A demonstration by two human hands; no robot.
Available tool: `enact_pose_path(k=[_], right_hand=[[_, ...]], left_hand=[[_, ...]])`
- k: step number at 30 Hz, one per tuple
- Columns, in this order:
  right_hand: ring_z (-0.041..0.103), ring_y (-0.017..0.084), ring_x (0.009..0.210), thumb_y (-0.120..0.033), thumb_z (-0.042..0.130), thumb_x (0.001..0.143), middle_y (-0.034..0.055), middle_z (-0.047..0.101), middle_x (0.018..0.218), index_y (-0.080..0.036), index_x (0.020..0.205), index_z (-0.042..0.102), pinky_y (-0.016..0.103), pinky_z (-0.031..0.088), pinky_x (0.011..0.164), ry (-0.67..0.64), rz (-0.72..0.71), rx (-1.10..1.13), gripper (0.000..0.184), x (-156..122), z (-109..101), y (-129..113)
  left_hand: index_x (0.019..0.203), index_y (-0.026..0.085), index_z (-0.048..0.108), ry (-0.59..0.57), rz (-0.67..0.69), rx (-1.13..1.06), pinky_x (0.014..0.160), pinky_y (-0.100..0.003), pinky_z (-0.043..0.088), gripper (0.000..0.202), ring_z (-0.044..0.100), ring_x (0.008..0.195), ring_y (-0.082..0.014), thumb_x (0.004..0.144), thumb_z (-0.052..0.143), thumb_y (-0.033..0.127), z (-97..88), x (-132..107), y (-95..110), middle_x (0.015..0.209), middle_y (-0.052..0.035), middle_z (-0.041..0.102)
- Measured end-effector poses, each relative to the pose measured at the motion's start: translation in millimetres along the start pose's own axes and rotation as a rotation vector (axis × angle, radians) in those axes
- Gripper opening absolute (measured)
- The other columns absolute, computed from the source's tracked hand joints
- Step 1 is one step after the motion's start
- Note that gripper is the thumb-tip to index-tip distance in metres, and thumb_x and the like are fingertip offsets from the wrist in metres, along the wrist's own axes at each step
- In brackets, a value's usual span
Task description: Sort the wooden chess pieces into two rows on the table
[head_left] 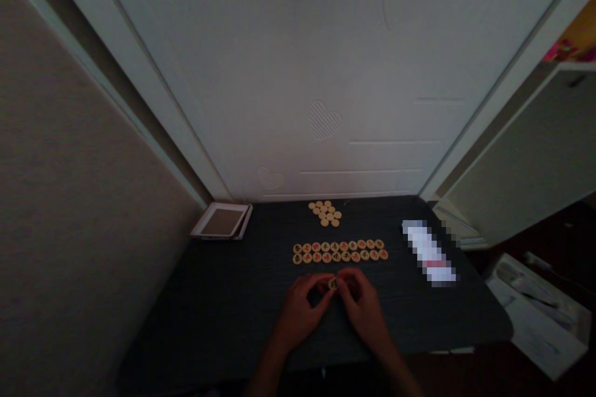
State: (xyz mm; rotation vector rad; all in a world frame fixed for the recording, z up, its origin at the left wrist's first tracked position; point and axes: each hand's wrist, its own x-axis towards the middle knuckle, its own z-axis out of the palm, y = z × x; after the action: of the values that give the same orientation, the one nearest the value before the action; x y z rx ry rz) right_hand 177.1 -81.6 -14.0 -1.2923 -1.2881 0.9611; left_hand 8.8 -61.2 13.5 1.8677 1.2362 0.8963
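— Wooden, is it, the thing being held?

— Looks so: a small round chess piece (333, 284), pale with a dark mark on its face. The left hand (300, 310) and the right hand (365, 307) meet over it, fingertips of both pinched around its edge, just above the dark surface (223, 304) near the front edge.

— And the other pieces?

— Just beyond the hands lie two straight rows of pieces (339, 251), side by side and touching, some marked red, some dark. Further back, close to the wall, sits a loose cluster of pieces (326, 213), plain sides up as far as I can tell.

— Anything else on there?

— At the back left corner lies a shallow white-rimmed box (222, 222) with a brown inside. To the right of the rows there is a whitish oblong object (428, 253), blurred out, so I cannot tell what it is. Behind everything stands a white panel (279, 43) with a faint heart shape (325, 119) on it.
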Motion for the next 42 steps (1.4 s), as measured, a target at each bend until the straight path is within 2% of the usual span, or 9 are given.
enact_pose_path(k=[8, 16, 23, 28, 32, 36, 42], right_hand=[[0.07, 0.022, 0.094, -0.037, 0.058, 0.095, 0.0063, 0.07, 0.104, -0.024, 0.11, 0.063, 0.034, 0.056, 0.086, -0.057, -0.041, 0.027, 0.021, -0.5, -0.9, -3.0], [0.07, 0.022, 0.093, -0.034, 0.063, 0.093, 0.0061, 0.07, 0.102, -0.023, 0.109, 0.063, 0.035, 0.056, 0.085, -0.068, -0.046, 0.052, 0.019, -0.4, 0.6, -5.6], [0.071, 0.022, 0.089, -0.039, 0.066, 0.091, 0.0067, 0.072, 0.096, -0.021, 0.103, 0.066, 0.036, 0.058, 0.083, -0.07, -0.046, 0.03, 0.021, -0.3, 0.9, -4.4], [0.072, 0.022, 0.087, -0.042, 0.065, 0.092, 0.0063, 0.074, 0.092, -0.021, 0.1, 0.066, 0.036, 0.058, 0.082, -0.085, -0.02, 0.015, 0.023, -0.9, 0.8, -8.4], [0.072, 0.022, 0.085, -0.045, 0.065, 0.092, 0.0057, 0.074, 0.09, -0.021, 0.097, 0.066, 0.034, 0.058, 0.08, -0.093, -0.019, 0.004, 0.024, -1.5, 0.6, -8.1], [0.071, 0.022, 0.081, -0.044, 0.065, 0.092, 0.0052, 0.074, 0.087, -0.021, 0.093, 0.068, 0.033, 0.056, 0.076, -0.084, -0.015, -0.081, 0.023, -2.2, -0.2, -10.0], [0.071, 0.022, 0.081, -0.046, 0.065, 0.091, 0.0056, 0.074, 0.087, -0.021, 0.094, 0.068, 0.032, 0.056, 0.076, -0.064, -0.014, -0.106, 0.026, -2.9, -0.9, -13.8]], left_hand=[[0.114, 0.029, 0.069, 0.01, -0.018, -0.041, 0.088, -0.034, 0.055, 0.024, 0.07, 0.092, -0.0192, 0.091, 0.063, 0.029, -1.0, 0.2, -0.5, 0.107, -0.0013, 0.076], [0.113, 0.027, 0.068, 0.027, -0.031, -0.119, 0.086, -0.031, 0.055, 0.023, 0.07, 0.091, -0.0176, 0.09, 0.064, 0.027, -3.3, 1.4, 1.3, 0.103, -0.0006, 0.076], [0.108, 0.025, 0.069, 0.033, -0.04, -0.144, 0.084, -0.03, 0.055, 0.019, 0.071, 0.09, -0.0176, 0.09, 0.064, 0.028, -5.2, 3.6, 4.1, 0.099, -0.0002, 0.076], [0.097, 0.024, 0.071, 0.084, -0.097, -0.096, 0.081, -0.032, 0.056, 0.015, 0.072, 0.084, -0.0191, 0.09, 0.064, 0.035, 0.0, 3.7, -0.4, 0.09, -0.0011, 0.077], [0.098, 0.023, 0.071, 0.142, -0.144, -0.167, 0.078, -0.032, 0.058, 0.019, 0.073, 0.081, -0.0196, 0.09, 0.065, 0.039, 1.9, 4.1, -4.7, 0.088, -0.0019, 0.077], [0.1, 0.02, 0.07, 0.227, -0.203, -0.283, 0.073, -0.031, 0.06, 0.026, 0.076, 0.076, -0.0198, 0.09, 0.064, 0.043, -11.5, 10.9, -7.9, 0.091, -0.0038, 0.078], [0.112, 0.017, 0.066, 0.413, -0.229, -0.249, 0.083, -0.035, 0.061, 0.039, 0.077, 0.089, -0.0226, 0.09, 0.062, 0.049, -54.9, 38.8, -26.5, 0.101, -0.0078, 0.078]])
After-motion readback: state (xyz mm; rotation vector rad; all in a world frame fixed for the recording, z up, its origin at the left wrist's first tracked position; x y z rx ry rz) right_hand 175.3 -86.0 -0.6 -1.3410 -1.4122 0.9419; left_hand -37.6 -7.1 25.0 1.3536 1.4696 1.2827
